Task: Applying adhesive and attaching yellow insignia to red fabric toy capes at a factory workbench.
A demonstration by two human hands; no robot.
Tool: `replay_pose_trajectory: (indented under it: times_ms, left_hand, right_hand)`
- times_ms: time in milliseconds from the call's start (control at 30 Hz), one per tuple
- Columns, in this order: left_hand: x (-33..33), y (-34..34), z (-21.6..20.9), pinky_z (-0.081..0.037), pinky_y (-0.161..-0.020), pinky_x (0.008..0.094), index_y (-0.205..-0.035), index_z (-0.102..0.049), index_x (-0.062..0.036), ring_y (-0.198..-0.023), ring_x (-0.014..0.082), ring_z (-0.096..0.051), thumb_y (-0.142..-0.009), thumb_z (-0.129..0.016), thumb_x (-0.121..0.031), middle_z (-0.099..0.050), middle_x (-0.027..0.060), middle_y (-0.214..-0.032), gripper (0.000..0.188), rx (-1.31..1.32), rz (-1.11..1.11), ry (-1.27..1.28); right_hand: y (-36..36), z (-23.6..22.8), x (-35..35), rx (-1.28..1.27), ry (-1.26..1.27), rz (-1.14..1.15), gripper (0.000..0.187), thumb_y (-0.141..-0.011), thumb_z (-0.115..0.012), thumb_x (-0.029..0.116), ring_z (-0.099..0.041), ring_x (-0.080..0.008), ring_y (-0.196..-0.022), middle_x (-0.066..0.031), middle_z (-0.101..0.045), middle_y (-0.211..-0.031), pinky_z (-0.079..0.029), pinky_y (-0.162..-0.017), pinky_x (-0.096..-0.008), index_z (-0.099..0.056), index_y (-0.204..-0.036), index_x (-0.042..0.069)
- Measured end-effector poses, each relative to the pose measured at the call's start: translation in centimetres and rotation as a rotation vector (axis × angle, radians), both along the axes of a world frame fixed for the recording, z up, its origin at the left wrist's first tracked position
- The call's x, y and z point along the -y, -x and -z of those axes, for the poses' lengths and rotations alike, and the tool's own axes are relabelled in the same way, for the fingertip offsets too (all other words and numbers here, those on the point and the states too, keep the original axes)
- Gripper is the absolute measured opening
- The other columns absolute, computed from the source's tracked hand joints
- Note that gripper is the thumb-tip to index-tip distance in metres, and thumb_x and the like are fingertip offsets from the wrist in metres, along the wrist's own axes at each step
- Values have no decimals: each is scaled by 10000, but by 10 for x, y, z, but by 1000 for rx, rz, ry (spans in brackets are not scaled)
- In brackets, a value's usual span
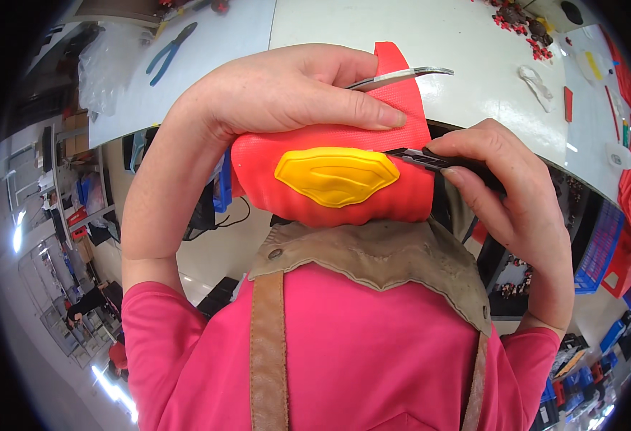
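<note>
My left hand [279, 90] grips a bright red, textured rubbery piece [412, 197], its thumb pressed flat along the upper part. Tucked in the same hand are metal tweezers [405, 75], whose curved tip points right. A raised yellow emblem [337, 178] with pointed ends sits on the red piece's rounded front. From the right, my right hand [506, 176] pinches a black snap-off utility knife [414, 158] between thumb and fingers. Its blade tip lies at the emblem's upper right edge. The red piece is held at the near table edge, just above a brown apron [358, 248].
On the white table [323, 25] lie blue-handled pliers [170, 54] and a clear plastic bag [104, 68] at left. Red and dark scraps [520, 29] gather at the far right, with a small white bottle [623, 156] nearer. A blue crate [599, 248] stands at the right.
</note>
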State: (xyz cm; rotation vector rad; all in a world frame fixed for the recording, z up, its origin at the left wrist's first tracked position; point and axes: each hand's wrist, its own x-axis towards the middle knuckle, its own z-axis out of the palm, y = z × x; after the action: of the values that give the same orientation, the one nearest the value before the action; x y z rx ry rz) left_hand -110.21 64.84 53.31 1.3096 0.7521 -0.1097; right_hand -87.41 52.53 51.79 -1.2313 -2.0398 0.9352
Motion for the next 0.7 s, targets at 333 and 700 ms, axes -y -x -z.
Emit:
replay_pose_trajectory:
  times_ms: [333,700]
  left_hand:
    - [3,-1,0,-500,-765,221,-1140,-597,19,-886,80,-612,-867,-682,-305,-662,47,-998,432,35,-36,4]
    - [1,-2,2,-499,-750,225,-1109,-610,18,-850,82,-611,-854,-687,-353,-663,43,-951,456,1,1,-51]
  right_hand:
    - [-1,0,1,2,-47,43,246,-817,-617,-36,-604,-231,-826,-97,-627,-927,-471,-727,-298,-621,-1055,26]
    - [-1,0,2,7,-46,50,253,-808,-630,-32,-586,-219,-766,-86,-604,-865,-459,-671,-295,-629,-1052,36]
